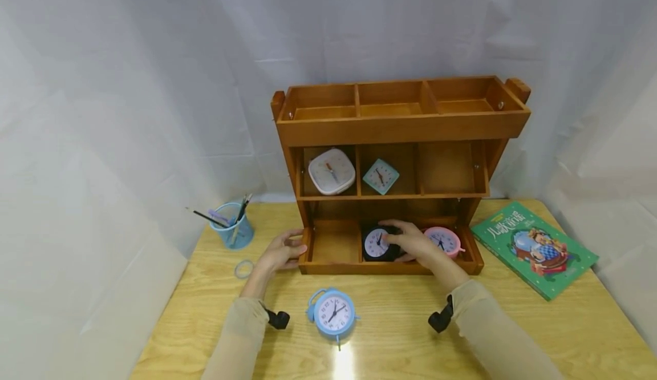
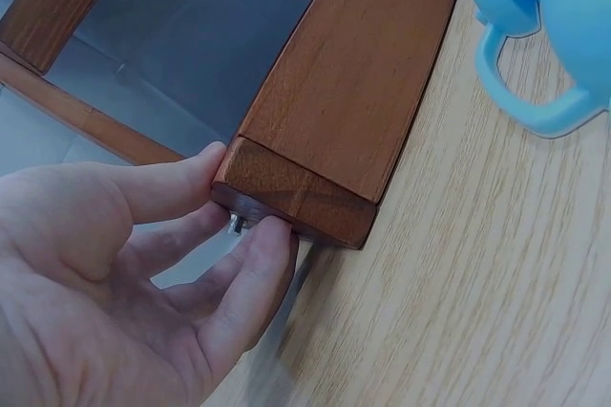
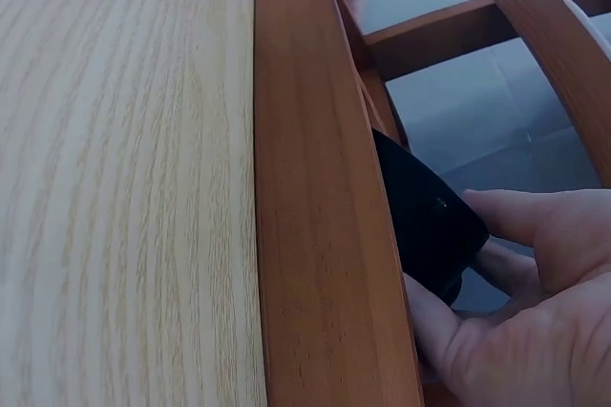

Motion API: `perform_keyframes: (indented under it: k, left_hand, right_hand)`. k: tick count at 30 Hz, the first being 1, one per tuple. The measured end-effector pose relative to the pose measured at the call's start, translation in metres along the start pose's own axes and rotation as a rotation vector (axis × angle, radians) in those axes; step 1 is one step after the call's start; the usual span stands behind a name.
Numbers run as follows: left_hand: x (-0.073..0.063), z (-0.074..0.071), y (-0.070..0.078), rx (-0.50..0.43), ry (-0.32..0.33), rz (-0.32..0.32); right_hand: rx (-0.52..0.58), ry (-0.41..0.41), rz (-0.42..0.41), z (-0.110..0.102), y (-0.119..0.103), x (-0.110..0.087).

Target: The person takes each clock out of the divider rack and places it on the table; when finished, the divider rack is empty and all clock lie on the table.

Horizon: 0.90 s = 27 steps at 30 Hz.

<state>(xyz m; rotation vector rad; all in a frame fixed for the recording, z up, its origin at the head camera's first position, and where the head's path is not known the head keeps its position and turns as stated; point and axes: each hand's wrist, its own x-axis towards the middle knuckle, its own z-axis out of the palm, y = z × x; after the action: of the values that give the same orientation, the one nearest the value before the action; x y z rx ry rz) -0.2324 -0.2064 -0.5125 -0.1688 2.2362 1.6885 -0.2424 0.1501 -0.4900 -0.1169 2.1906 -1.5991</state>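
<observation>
A wooden shelf (image 1: pixel 405 130) of three tiers stands on the table. At the left end of its bottom tier, my left hand (image 1: pixel 282 250) grips the corner; the left wrist view shows thumb and fingers on the end piece (image 2: pixel 296 187). My right hand (image 1: pixel 414 242) holds a round black alarm clock (image 1: pixel 377 243) in the bottom tier's middle compartment, its white dial facing up and forward. In the right wrist view the black clock (image 3: pixel 420 216) sits behind the front board, between thumb and fingers. Right of it lies a pink alarm clock (image 1: pixel 443 241).
A blue twin-bell alarm clock (image 1: pixel 333 313) lies before the shelf. The middle tier bears a white clock (image 1: pixel 332 172) and a small teal clock (image 1: pixel 381 176). A blue pen cup (image 1: pixel 238 234) and a light-blue ring (image 1: pixel 243 269) are left, a green book (image 1: pixel 534 249) right.
</observation>
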Motion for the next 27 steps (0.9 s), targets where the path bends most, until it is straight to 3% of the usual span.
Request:
perform_keyframes:
  k: [8, 17, 27]
  left_hand:
    - [0.0, 0.0, -0.002, -0.014, -0.009, 0.003]
    - [-0.002, 0.0, -0.002, -0.016, -0.01, 0.014]
    - [-0.003, 0.001, -0.001, -0.004, -0.006, 0.024]
  right_hand:
    - [0.009, 0.032, -0.017, -0.001, -0.003, -0.006]
    - [0.309, -0.037, -0.067, -0.013, -0.015, -0.022]
    - [0.478, -0.112, -0.063, -0.015, -0.019, -0.034]
